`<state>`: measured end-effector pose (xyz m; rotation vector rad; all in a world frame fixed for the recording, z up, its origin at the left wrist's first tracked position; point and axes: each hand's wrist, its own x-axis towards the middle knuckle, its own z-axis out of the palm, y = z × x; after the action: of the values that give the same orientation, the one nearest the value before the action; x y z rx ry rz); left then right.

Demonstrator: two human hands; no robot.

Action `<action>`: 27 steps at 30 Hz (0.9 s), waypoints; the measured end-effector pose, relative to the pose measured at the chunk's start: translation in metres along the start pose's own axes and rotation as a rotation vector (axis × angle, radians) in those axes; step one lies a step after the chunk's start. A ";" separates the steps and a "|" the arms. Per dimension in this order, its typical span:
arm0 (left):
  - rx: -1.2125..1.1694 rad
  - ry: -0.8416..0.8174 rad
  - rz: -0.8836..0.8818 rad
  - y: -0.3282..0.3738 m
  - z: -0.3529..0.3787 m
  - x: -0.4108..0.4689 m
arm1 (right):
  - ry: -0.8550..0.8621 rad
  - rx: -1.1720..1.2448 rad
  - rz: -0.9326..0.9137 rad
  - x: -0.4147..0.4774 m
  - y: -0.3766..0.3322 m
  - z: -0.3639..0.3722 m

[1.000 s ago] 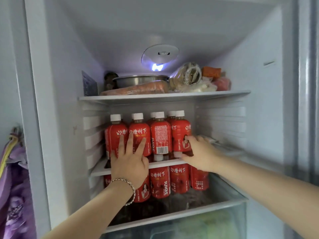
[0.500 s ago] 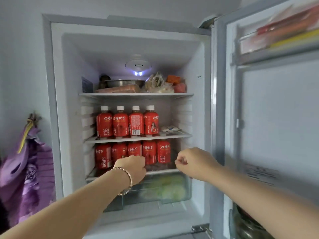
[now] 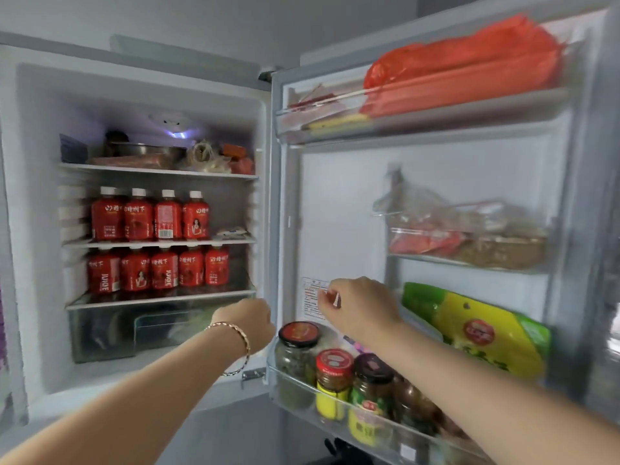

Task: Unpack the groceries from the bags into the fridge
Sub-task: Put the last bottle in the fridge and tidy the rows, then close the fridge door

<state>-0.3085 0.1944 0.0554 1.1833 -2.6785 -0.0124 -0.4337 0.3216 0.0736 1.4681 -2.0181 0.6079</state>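
Your left hand (image 3: 250, 325) hangs at about 6 o'clock in the view, in front of the gap between the fridge (image 3: 33, 229) and its open door (image 3: 342, 213). The back of the hand faces you and the fingers are curled under in a loose fist with nothing showing in them. A bracelet (image 3: 240, 337) sits on that wrist. Your right hand (image 3: 360, 307) is just to its 3 o'clock, raised in front of the door's inner wall. Its fingers (image 3: 327, 297) are bent and held close together, the tips over a printed sticker (image 3: 312, 297). You cannot tell whether they pinch anything. The groceries already stowed are at 9 o'clock. An upper row of red bottles (image 3: 167, 218) with white caps stands upright on the middle shelf, and a lower row of red bottles (image 3: 164, 270) stands on the shelf at its 6 o'clock. Above both, at 10 o'clock, the top shelf carries a metal bowl (image 3: 147, 150) beside wrapped food. A clear drawer (image 3: 100, 330) lies under the lower row. On the door, a red bag (image 3: 469, 62) fills the top rack at 1 o'clock and clear bags (image 3: 469, 236) sit in the middle rack at 3 o'clock. A yellow and green packet (image 3: 483, 333) leans at 4 o'clock. Lidded jars (image 3: 298, 350) stand in the bottom rack, just below your right wrist.
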 end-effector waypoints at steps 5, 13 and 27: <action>-0.036 0.056 0.089 0.062 0.005 -0.024 | 0.437 -0.112 0.044 -0.062 0.055 -0.048; -0.049 0.103 0.193 0.146 0.020 -0.063 | 0.569 -0.075 0.574 -0.126 0.164 -0.104; -0.120 0.233 -0.065 0.180 0.048 -0.097 | 0.281 0.206 0.687 -0.152 0.221 -0.100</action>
<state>-0.3860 0.3839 0.0068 1.1570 -2.4026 -0.0417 -0.5904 0.5584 0.0382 0.6947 -2.2527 1.2519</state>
